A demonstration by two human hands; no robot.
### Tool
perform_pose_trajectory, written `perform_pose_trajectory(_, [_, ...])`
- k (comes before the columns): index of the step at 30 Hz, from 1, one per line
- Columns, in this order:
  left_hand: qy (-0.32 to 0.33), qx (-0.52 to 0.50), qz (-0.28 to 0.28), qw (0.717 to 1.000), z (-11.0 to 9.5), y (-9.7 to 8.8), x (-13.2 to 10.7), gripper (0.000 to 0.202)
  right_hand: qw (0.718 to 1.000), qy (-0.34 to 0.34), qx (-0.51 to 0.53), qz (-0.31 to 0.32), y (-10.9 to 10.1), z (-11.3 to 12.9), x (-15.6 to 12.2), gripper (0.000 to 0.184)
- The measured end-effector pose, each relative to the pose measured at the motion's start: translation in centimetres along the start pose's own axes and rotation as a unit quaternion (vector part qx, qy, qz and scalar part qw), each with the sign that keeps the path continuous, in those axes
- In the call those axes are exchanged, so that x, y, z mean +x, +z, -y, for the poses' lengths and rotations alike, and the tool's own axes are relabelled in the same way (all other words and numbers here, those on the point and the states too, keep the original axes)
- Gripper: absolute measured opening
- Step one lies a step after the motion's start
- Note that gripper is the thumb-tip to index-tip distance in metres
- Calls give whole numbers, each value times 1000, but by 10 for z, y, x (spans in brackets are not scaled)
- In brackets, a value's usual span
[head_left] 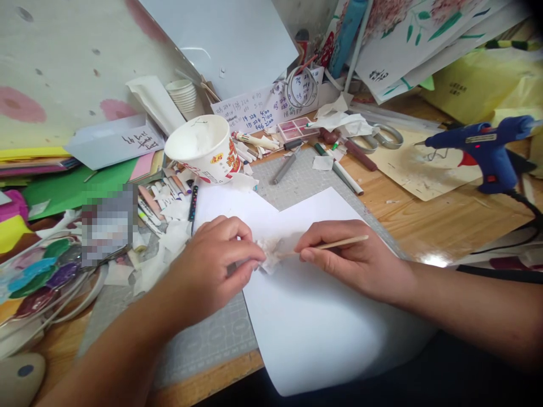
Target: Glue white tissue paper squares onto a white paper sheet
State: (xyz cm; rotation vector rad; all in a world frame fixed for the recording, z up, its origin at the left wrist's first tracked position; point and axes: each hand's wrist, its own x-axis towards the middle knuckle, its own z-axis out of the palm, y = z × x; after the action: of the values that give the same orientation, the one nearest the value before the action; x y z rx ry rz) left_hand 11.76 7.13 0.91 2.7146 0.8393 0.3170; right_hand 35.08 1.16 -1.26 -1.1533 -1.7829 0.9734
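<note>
My left hand (220,257) pinches the left edge of a small, crumpled, whitish-brown piece (270,253), perhaps tissue, which lies over a large white paper sheet (322,339). Between the thumb and fingers of my right hand (350,257) is a thin wooden stick (344,243). Its tip points left and meets the crumpled piece, or comes very close to it. The sheet has a notch in its far edge and overhangs the table's front edge.
A grey cutting mat (203,345) lies beneath the sheet. Beyond are a white paper tub (201,150), scattered markers (159,198) and scissors (384,138). On the right, a blue glue gun (487,147) stands with its cord trailing. Paint pots (46,271) sit at left.
</note>
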Motion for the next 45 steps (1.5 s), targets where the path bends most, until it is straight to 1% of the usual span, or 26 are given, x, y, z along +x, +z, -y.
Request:
perform_pose_trajectory(2, [-24,13,-19,999,14,-11,-5,19,1000,-6,-5,1,0,0,0,15])
perform_pose_trajectory(4, [-96,42,-38,994,32,-25,-13,14,1000,-9,-7,1,-1,-1,0,14])
perform_pose_trajectory(5, [-144,56,-33,987,41,-32,-17,14,1000,-11,-8,1,-1,-1,0,14])
perform_pose_trajectory(6, [-176,68,-8,982,49,-38,-20,14,1000,-10,-12,1,-1,-2,-1,13])
perform_pose_trajectory(7, [-187,71,31,979,56,-43,-24,14,1000,-10,-17,0,-1,-2,-2,13])
perform_pose_trajectory(8, [-183,71,76,978,60,-47,-26,15,1000,-10,-22,-3,0,-3,-3,13])
perform_pose_trajectory(10, [-163,76,127,975,65,-52,-30,17,999,-14,-32,-12,1,-6,-4,13])
perform_pose_trajectory(11, [-157,82,143,974,66,-52,-31,18,999,-16,-35,-16,2,-7,-5,13])
perform_pose_trajectory(13, [-153,92,154,972,65,-52,-32,19,999,-18,-39,-19,3,-8,-5,14])
perform_pose_trajectory(17, [-155,101,152,971,62,-49,-32,19,998,-10,-56,-10,3,-5,-5,17])
perform_pose_trajectory(23, [-171,100,146,969,59,-40,-27,8,998,-3,-67,-2,1,-2,-2,18])
perform_pose_trajectory(26, [-158,100,142,972,56,-41,-26,12,998,-6,-58,-5,3,-6,-4,17])
perform_pose_trajectory(31, [-139,91,139,976,54,-45,-27,9,999,-15,-50,-10,4,-10,-6,18])
perform_pose_trajectory(33, [-137,94,143,976,54,-44,-27,9,999,-17,-50,-10,3,-9,-6,18])
perform_pose_trajectory(36, [-126,93,162,974,55,-41,-27,13,999,-16,-45,-12,3,-9,-5,18])
perform_pose_trajectory(41, [-111,76,182,974,56,-38,-26,13,999,-23,-32,-4,2,-9,-5,15])
perform_pose_trajectory(43, [-101,73,172,977,55,-39,-25,14,999,-25,-34,-4,2,-9,-5,15])
perform_pose_trajectory(45, [-90,51,145,984,52,-42,-24,13,999,-25,-35,-7,2,-10,-6,15])
